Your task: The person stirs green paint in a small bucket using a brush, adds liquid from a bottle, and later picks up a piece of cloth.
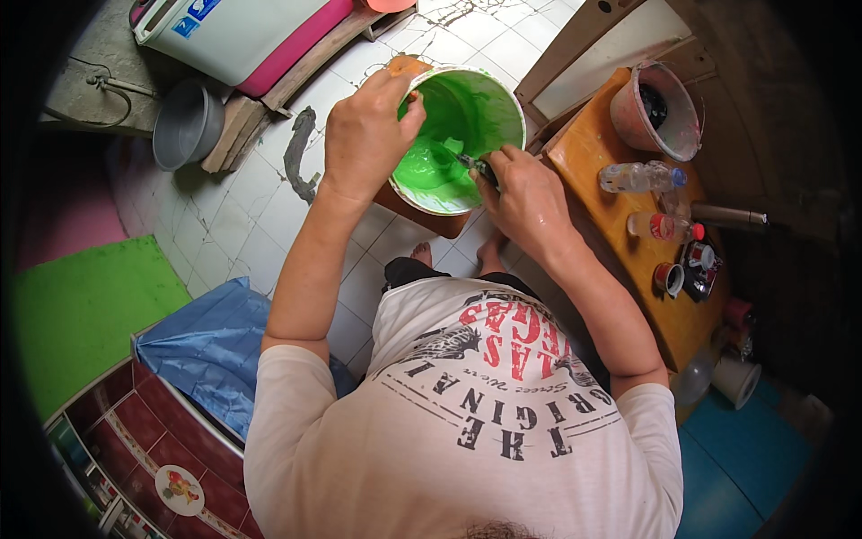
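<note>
Left hand [370,135] clasps a round white plastic bucket [499,106] at its ten o'clock rim; right hand [530,198], at its four o'clock, grasps a dark-handled tool [470,163] reaching toward glossy bright-green liquid [422,169]. The bucket sits at twelve o'clock in view, an orange-brown wooden counter [584,153] at two.

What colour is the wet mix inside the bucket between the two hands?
The wet mix is bright green, seen best in the head view.
</note>
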Motion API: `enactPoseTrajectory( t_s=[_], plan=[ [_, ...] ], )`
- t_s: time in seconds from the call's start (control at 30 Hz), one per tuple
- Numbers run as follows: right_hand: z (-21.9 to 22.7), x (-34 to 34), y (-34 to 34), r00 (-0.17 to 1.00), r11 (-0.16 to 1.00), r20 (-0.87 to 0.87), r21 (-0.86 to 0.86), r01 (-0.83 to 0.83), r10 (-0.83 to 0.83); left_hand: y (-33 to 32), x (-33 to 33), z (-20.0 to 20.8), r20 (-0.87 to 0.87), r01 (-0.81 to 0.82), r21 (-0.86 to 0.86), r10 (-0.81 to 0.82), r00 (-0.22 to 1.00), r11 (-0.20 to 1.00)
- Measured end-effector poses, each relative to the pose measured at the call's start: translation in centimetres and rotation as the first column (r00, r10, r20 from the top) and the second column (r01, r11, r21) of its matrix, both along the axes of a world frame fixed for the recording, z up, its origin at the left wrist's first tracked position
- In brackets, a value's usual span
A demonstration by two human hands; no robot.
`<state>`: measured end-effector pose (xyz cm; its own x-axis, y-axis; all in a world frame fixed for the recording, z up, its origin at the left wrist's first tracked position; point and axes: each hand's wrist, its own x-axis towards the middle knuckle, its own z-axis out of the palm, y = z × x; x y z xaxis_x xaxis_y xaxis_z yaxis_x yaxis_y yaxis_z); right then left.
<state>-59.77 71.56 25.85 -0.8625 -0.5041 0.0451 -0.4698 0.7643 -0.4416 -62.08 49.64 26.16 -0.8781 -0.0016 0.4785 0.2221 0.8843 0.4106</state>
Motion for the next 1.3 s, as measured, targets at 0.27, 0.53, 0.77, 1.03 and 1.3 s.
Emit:
enactPoseTrajectory(
  t_s=[0.27, 0.53, 0.77, 1.03, 1.3],
  plan=[
    [0.1, 0.2, 0.0, 0.998, 0.998, -0.029, -0.025, 0.052, -0.052, 0.2, -0.1, 0.2, -0.016, 0.017, 0.003, -0.017, 1.0, 1.0],
    [-0.7, 0.5, 0.0, 0.999, 0.998, 0.008, -0.045, 0.043, -0.043, 0.1, 0.0, 0.1, 0.01, 0.007, -0.004, -0.007, 1.0, 1.0],
    [-0.6, 0.5, -0.3, 0.995, 0.995, -0.052, -0.045, 0.087, -0.089, -0.1, -0.2, 0.0, 0.011, 0.009, 0.002, -0.009, 1.0, 1.0],
    [-0.2, 0.0, -0.3, 0.99, 0.996, -0.111, -0.026, 0.086, -0.088, -0.2, -0.2, 0.0, 0.005, 0.013, 0.012, -0.013, 1.0, 1.0],
    [-0.8, 0.6, -0.5, 0.999, 0.998, -0.015, -0.039, 0.048, -0.049, -0.1, -0.3, 0.1, -0.017, 0.008, -0.028, -0.008, 1.0, 1.0]
  ],
)
